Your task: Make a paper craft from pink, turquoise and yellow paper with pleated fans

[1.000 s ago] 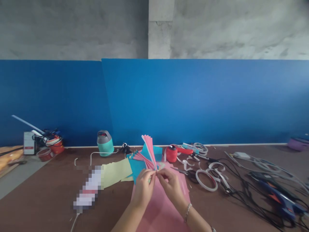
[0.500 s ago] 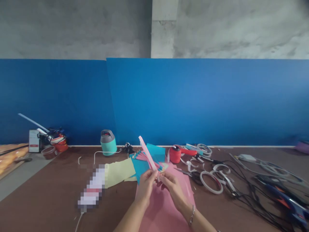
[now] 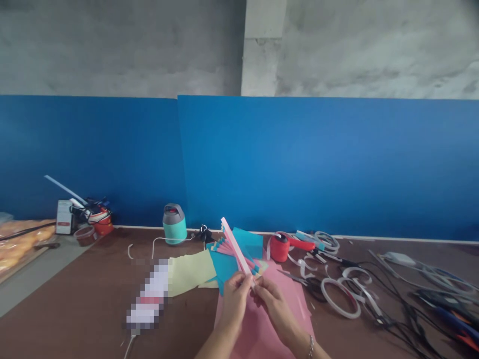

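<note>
Between my two hands is a narrow pink paper strip [image 3: 237,246], slanting up and away to the left. My left hand [image 3: 236,294] pinches its near end from the left. The fingers of my right hand [image 3: 271,299] are closed at the same near end, touching the left fingertips. Pink paper sheets [image 3: 258,329] lie flat beneath both hands. Behind the strip, several thin pink pieces with blue and cream ends [image 3: 224,245] rest on blue paper [image 3: 250,242]. Pale yellow paper [image 3: 192,271] lies to the left.
Scissors [image 3: 316,287], white tape rolls [image 3: 340,298] and a red dispenser-like object [image 3: 280,248] sit to the right, with black cables [image 3: 400,299] beyond. A teal and grey container [image 3: 174,227] and a blurred-out phone-like object [image 3: 149,296] are left. A blue panel [image 3: 299,164] stands behind.
The whole view has shifted, so things appear a little farther right and lower. Both hands stay together on the pink strip, which leans slightly more to the left.
</note>
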The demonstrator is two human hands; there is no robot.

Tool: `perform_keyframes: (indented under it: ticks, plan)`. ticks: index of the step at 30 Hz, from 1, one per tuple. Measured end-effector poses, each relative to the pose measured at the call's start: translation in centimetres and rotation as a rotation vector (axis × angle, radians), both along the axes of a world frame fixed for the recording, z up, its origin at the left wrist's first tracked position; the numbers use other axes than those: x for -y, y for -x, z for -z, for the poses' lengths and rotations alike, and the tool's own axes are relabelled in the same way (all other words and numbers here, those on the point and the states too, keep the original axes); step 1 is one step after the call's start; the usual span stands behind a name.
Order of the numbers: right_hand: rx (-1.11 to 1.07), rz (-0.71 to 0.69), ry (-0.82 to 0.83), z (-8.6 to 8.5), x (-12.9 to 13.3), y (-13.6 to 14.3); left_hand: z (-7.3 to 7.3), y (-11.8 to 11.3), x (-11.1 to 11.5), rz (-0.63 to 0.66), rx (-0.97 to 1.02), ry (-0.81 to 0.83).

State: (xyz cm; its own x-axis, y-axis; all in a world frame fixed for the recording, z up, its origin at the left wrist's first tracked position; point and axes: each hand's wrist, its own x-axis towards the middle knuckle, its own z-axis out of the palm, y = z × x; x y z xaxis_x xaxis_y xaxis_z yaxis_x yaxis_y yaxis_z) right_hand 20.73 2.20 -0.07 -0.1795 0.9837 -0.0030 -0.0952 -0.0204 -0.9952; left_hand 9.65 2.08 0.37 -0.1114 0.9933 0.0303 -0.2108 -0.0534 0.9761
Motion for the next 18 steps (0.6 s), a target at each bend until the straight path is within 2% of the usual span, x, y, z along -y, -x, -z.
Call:
perform_keyframes:
  ticks: [5,10,15,18]
  plan:
    - [-0.030,-0.024,0.033,0.45,-0.19,-0.52,0.31,0.02,-0.24,-0.030,-0.022,-0.016]
    - [-0.089,-0.098,0.059,-0.08,0.17,-0.62,0.87,0.75,-0.69,-0.086,-0.088,-0.049]
    - [0.079,-0.104,-0.013,0.01,0.00,-0.41,0.80,0.58,-0.59,-0.030,-0.113,-0.070]
    - [0.094,-0.134,-0.045,0.54,-0.38,-0.46,0.68,0.34,-0.42,-0.021,-0.114,-0.053]
